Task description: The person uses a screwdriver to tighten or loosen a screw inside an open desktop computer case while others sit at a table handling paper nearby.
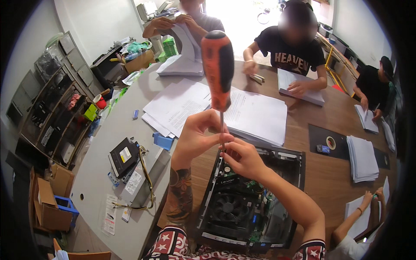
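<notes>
An open small computer case (290, 158) lies on the wooden table in front of me, showing a black fan (230, 208) and a green circuit board. A screwdriver with an orange and black handle (218, 65) stands upright, its thin shaft (222, 125) pointing down toward the case. My left hand (195, 138) curls around the shaft from the left. From the right, my right hand (242, 157) pinches the shaft's lower end between its fingertips, just above the case's far edge. The tip is hidden by my fingers.
Paper stacks (255, 115) cover the table's middle. A black drive with yellow cables (125, 157) and a blue part (163, 141) lie at left. Three people across the table sort papers, and another person's hand (367, 200) works at lower right. A tape roll (331, 142) sits on a dark mat. Shelves stand left.
</notes>
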Available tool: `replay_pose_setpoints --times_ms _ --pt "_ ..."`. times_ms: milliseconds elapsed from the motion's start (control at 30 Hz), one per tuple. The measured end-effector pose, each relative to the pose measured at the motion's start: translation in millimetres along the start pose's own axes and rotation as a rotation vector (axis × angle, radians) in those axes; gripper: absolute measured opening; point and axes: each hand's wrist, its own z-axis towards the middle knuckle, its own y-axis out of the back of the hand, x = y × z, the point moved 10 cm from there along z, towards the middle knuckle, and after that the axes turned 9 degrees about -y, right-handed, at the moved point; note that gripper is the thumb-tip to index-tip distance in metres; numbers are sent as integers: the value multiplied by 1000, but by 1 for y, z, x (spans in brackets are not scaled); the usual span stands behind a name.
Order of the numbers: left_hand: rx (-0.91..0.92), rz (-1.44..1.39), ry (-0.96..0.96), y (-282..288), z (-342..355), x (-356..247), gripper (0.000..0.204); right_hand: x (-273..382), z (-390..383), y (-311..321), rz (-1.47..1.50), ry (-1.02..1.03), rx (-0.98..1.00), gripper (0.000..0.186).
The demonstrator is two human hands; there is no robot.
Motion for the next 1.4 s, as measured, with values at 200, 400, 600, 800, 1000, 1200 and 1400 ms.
replay_pose_setpoints --times_ms 200,400,600,800,1000,1200,1400 --pt "82 -43 85 -6 -5 -3 13 -1 -1 -1 4 -4 9 14" --pt "28 -40 41 0 -2 9 13 0 -1 -1 -11 -19 24 17" --pt "-21 -44 34 1 1 12 16 0 0 2 -23 2 -11 18" --pt "-74 -60 110 0 -1 10 15 1 -1 3 -42 54 -34 16" --pt "-67 78 -8 10 -1 10 20 2 0 0 -19 -3 -18 14" --pt "-101 0 8 4 3 -3 34 -1 2 13 -55 11 -48 12" --pt "-42 -27 90 -6 2 18 35 -1 2 11 -80 46 -45 12"
